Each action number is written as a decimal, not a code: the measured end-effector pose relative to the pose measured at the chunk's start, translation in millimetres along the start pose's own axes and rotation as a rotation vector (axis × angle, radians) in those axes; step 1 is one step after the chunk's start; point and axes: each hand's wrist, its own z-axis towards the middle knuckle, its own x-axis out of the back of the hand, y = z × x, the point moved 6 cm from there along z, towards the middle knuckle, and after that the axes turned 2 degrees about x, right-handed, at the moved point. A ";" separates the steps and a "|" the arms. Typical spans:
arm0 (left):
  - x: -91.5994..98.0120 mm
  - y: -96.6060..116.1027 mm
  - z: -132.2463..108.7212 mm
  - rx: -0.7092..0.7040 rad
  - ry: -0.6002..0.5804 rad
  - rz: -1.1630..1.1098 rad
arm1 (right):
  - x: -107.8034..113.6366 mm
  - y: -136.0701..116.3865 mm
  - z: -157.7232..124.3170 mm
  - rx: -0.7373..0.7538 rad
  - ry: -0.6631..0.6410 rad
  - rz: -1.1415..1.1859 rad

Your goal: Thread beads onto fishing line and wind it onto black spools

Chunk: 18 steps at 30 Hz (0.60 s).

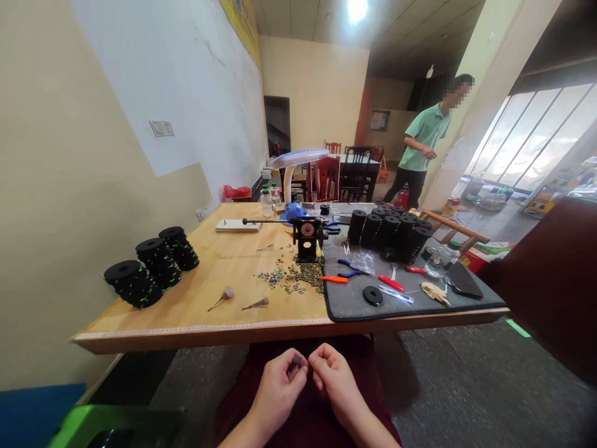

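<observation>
Close together above my lap, in front of the table's near edge, are both my hands. My left hand [283, 381] is closed around a small dark grey object [295, 362], mostly hidden by the fingers, so its kind does not show. My right hand [334, 377] is pinched, thumb against fingers, right beside the left fingertips; whatever it grips is too small to make out. Ahead on the wooden table [196, 298] lie two small feathery bundles [227, 294] and a scatter of small coloured beads or tubes [303, 277]. A black hand-crank winder [307, 239] stands behind them.
Black foam spools [152, 261] stand at left; several more [392, 230] crowd the grey mat [345, 305] at right. Blue-handled pliers [349, 269], an orange-handled tool [336, 280], tweezers [396, 294] and a bottle [443, 258] lie or stand there. A person [425, 140] is behind, right.
</observation>
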 end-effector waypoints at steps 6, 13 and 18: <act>-1.8 -5.2 1.4 0.030 -0.069 -0.091 | -3.0 -1.5 -0.4 -0.041 -0.073 -0.035; 9.9 -10.9 5.4 0.135 -0.031 -0.230 | -1.7 -5.4 -0.9 0.011 -0.077 -0.249; 12.2 -11.2 7.7 0.114 0.068 -0.224 | -2.0 -5.0 -1.8 0.073 -0.060 -0.270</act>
